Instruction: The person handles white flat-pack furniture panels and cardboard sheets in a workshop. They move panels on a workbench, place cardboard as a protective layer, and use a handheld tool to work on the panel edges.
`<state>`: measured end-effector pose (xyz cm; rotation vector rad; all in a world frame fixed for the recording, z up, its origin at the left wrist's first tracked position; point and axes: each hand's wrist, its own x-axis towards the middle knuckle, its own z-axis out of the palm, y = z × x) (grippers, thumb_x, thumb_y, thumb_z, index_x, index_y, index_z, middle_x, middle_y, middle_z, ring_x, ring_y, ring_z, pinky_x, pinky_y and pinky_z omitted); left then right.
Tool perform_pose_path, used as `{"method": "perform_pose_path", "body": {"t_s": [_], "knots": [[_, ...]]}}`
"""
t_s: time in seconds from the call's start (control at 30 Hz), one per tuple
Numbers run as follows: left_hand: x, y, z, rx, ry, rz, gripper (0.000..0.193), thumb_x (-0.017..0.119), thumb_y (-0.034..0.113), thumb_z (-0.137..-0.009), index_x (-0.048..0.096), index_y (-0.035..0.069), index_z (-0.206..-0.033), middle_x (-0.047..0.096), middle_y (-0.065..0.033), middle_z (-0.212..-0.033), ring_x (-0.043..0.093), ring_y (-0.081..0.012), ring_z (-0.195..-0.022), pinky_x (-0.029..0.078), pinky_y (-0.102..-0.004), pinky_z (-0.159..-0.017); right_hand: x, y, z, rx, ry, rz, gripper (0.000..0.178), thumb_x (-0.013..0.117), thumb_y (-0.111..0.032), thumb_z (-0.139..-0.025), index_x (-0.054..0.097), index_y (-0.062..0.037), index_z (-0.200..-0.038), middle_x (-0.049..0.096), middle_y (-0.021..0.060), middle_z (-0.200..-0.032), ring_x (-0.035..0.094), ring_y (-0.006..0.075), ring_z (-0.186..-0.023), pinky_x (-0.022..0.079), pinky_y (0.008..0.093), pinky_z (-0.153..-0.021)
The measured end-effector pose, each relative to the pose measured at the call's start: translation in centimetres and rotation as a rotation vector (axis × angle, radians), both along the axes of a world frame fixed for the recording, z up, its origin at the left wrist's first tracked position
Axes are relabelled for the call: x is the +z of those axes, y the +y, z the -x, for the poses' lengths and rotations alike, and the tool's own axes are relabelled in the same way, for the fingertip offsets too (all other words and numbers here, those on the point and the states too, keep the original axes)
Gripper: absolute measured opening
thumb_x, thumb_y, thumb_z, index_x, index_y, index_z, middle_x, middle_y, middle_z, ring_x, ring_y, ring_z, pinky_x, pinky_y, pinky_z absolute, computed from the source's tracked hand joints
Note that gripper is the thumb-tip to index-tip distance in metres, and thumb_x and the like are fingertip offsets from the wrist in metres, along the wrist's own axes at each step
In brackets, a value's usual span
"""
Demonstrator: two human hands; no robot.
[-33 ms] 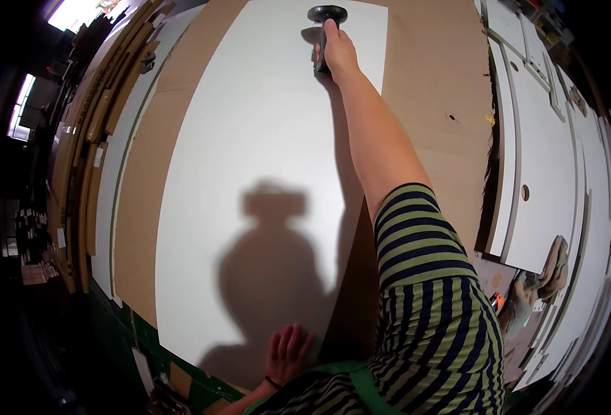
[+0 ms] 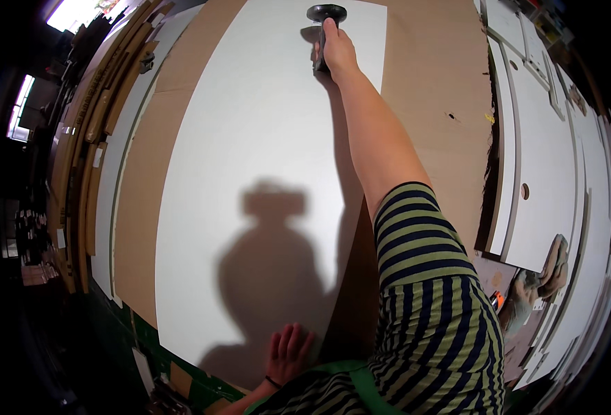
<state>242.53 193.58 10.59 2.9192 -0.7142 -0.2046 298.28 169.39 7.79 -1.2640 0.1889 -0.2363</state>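
A large white panel (image 2: 250, 131) lies in front of me on brown cardboard (image 2: 433, 76). At its far end my right hand (image 2: 338, 52) is wrapped round the handle of a black disc-headed hand tool (image 2: 327, 12), whose kind I cannot make out. The round head is at the far edge of the view, over the panel; whether it touches the surface I cannot tell. Close to my body, my left hand (image 2: 289, 351) rests on the near end of the panel with its fingers stretched out. My shadow falls across the panel's lower half.
Several white boards (image 2: 544, 159) lie at the right, some with round holes. A crumpled cloth (image 2: 526, 297) and a small orange item (image 2: 497, 300) sit near them. Brown boards or flat cartons (image 2: 87, 159) are stacked along the left.
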Motion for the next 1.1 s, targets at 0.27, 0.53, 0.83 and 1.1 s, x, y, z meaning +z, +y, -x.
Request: {"method": "perform_pose_path", "body": {"t_s": [0.27, 0.53, 0.83, 1.1], "knots": [[-0.3, 0.0, -0.1, -0.01, 0.018, -0.002, 0.063, 0.06, 0.053, -0.084, 0.051, 0.014, -0.133, 0.045, -0.0191, -0.138, 0.044, -0.0333, -0.13, 0.03, -0.0499, -0.109, -1.0, -0.3, -0.8, -0.046, -0.055, 0.057, 0.046, 0.043, -0.044, -0.098, 0.053, 0.001, -0.098, 0.056, 0.0066, -0.066, 0.052, 0.0153, -0.053, 0.046, 0.0303, -0.05], [-0.5, -0.3, 0.1, 0.003, 0.006, -0.005, 0.061, 0.059, 0.052, -0.085, 0.053, 0.012, -0.131, 0.045, -0.02, -0.138, 0.043, -0.0348, -0.13, 0.03, -0.0517, -0.109, -0.4, -0.3, -0.2, -0.021, -0.04, 0.03, 0.048, 0.042, -0.044, -0.098, 0.053, 0.0019, -0.098, 0.055, 0.0062, -0.065, 0.052, 0.0156, -0.051, 0.046, 0.0303, -0.05], [-2.5, 0.8, 0.9, -0.057, -0.058, -0.122, 0.054, 0.056, 0.043, -0.088, 0.053, 0.012, -0.132, 0.043, -0.0218, -0.14, 0.041, -0.038, -0.131, 0.029, -0.0526, -0.11, -1.0, 0.0, -1.1, -0.07, -0.011, 0.056, 0.05, 0.041, -0.046, -0.098, 0.053, 0.0026, -0.094, 0.057, 0.008, -0.064, 0.054, 0.018, -0.05, 0.046, 0.0336, -0.051], [-3.3, 1.5, 1.7, -0.141, -0.113, -0.235, 0.064, 0.059, 0.047, -0.084, 0.049, 0.008, -0.134, 0.041, -0.0246, -0.14, 0.04, -0.0411, -0.131, 0.029, -0.0549, -0.109, -0.8, 0.0, -0.7, -0.115, -0.009, 0.114, 0.048, 0.045, -0.045, -0.097, 0.053, 0.0008, -0.089, 0.057, 0.0081, -0.066, 0.054, 0.0175, -0.053, 0.047, 0.0337, -0.052]]}}
